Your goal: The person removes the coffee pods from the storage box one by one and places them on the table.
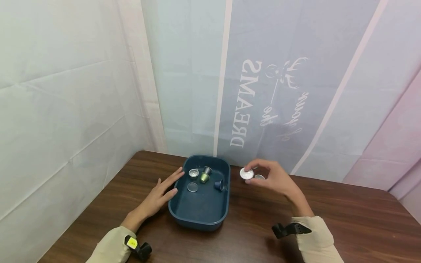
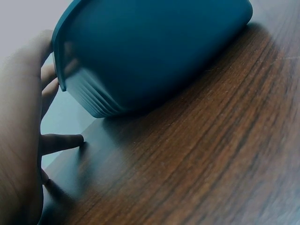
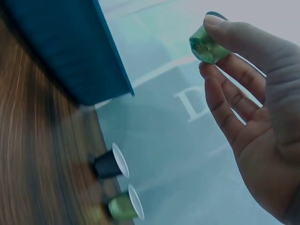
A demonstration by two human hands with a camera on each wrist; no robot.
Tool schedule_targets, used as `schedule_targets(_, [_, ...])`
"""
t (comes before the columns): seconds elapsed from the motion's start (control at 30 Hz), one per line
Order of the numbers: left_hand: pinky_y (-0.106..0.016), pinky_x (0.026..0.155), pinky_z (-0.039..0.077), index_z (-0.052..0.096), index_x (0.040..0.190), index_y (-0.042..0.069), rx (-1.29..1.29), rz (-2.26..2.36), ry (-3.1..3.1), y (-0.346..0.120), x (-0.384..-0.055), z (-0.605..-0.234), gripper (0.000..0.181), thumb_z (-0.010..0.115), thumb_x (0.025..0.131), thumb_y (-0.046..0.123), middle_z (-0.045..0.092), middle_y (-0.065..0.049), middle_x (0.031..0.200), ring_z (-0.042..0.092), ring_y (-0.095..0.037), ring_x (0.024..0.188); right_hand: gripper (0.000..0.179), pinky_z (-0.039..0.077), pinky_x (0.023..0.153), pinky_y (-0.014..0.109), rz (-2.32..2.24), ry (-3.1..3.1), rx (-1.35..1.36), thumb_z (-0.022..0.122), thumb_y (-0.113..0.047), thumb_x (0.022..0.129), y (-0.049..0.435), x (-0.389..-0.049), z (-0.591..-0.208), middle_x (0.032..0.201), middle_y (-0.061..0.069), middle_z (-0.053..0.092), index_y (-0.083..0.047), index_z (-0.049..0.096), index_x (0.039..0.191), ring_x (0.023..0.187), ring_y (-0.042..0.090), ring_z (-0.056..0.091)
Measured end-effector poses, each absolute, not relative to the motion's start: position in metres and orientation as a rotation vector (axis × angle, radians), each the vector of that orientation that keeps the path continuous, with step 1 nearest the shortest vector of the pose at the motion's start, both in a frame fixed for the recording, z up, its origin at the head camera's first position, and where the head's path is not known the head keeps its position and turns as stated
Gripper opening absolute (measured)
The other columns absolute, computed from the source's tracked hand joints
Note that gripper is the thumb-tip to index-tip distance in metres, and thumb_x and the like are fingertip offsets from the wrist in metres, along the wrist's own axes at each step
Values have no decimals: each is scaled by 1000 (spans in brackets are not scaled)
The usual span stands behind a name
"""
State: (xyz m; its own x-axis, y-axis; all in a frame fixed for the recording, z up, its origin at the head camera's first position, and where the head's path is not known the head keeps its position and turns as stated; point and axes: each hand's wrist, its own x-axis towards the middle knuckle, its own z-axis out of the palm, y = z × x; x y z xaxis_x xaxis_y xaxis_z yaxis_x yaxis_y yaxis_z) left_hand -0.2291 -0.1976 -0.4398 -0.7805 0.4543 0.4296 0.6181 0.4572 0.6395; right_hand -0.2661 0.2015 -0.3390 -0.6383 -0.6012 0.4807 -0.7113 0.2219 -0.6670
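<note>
My right hand point(image 1: 271, 177) pinches a green coffee capsule point(image 3: 208, 46) between thumb and fingertips, to the right of a dark blue plastic bin point(image 1: 198, 223). Its pale lid faces up toward the head camera. Below that hand in the right wrist view, a dark capsule point(image 3: 107, 165) and another green capsule point(image 3: 121, 206) stand on the table. My left hand point(image 1: 154, 199) has its fingers extended, with fingertips at the bin's left rim. Inside the bin lie several capsules, among them a green capsule point(image 1: 204, 178), a navy capsule point(image 1: 219, 185) and a silver-topped capsule point(image 1: 193, 173).
The bin stands on a dark wooden table point(image 1: 250, 233), near its back edge. Behind the table hangs a pale curtain point(image 1: 190, 91) with mirrored lettering, and a white cloth point(image 1: 65, 91) covers the left side. Both wrists carry black straps.
</note>
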Motion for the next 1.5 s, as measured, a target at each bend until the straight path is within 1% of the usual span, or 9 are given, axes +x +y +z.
schedule_targets(0.13, [-78,95,-2,31,152,16,-939,-1231,-2511,-198,-229,-440,53,45,101,16,18,-6,158,24,-30,141,31,52,73,28,1385,-2375,1212,81,0,74,207,-256,-330,97,6,66,-6,67,101,82,26,61])
schedule_targets(0.27, [-79,94,-1,31,152,17,-940,-1223,-2509,-199,-229,-440,52,45,101,17,18,-4,158,24,-30,141,30,52,74,27,1362,-2435,1109,81,-3,75,213,-250,-328,98,6,66,-6,67,101,83,24,62])
schedule_targets(0.43, [-79,93,-1,30,152,17,-946,-1226,-2501,-199,-229,-439,52,45,101,17,18,-4,158,23,-30,141,31,52,76,30,1392,-2467,999,82,-7,75,229,-260,-346,100,4,66,-11,68,102,85,24,65])
schedule_targets(0.63, [-79,93,-1,31,151,15,-955,-1224,-2499,-198,-230,-439,52,45,101,17,19,-9,158,24,-31,141,30,52,75,26,1383,-2484,869,82,-12,77,248,-271,-366,99,2,67,-13,68,103,87,21,67])
schedule_targets(0.8, [-79,94,-1,30,152,16,-950,-1225,-2502,-199,-229,-439,52,45,101,18,19,-6,158,24,-31,141,29,51,77,25,1421,-2506,788,80,-15,79,256,-273,-375,101,5,67,-11,67,105,88,20,66])
schedule_targets(0.97, [-79,94,-1,30,152,18,-945,-1227,-2505,-198,-229,-439,53,45,101,18,19,-5,158,24,-31,141,28,50,77,23,1431,-2510,717,81,-17,79,263,-276,-382,101,3,67,-12,67,104,87,19,66])
schedule_targets(1.13, [-79,94,-1,30,152,17,-944,-1226,-2501,-198,-229,-439,53,45,101,17,19,-7,158,24,-31,141,28,51,75,24,1449,-2505,677,80,-15,79,270,-280,-388,101,5,67,-11,67,103,87,18,67])
schedule_targets(1.33, [-78,94,-1,31,151,14,-940,-1216,-2511,-199,-229,-439,52,45,101,17,18,-4,158,24,-30,141,28,52,72,22,1427,-2497,633,80,-16,79,278,-284,-401,101,5,66,-11,67,103,86,16,67])
schedule_targets(1.5, [-79,94,-1,31,151,12,-944,-1223,-2509,-198,-229,-440,52,44,101,17,18,-4,158,24,-31,141,28,52,73,21,1447,-2478,628,79,-9,79,284,-288,-412,102,12,66,-5,66,104,87,13,67])
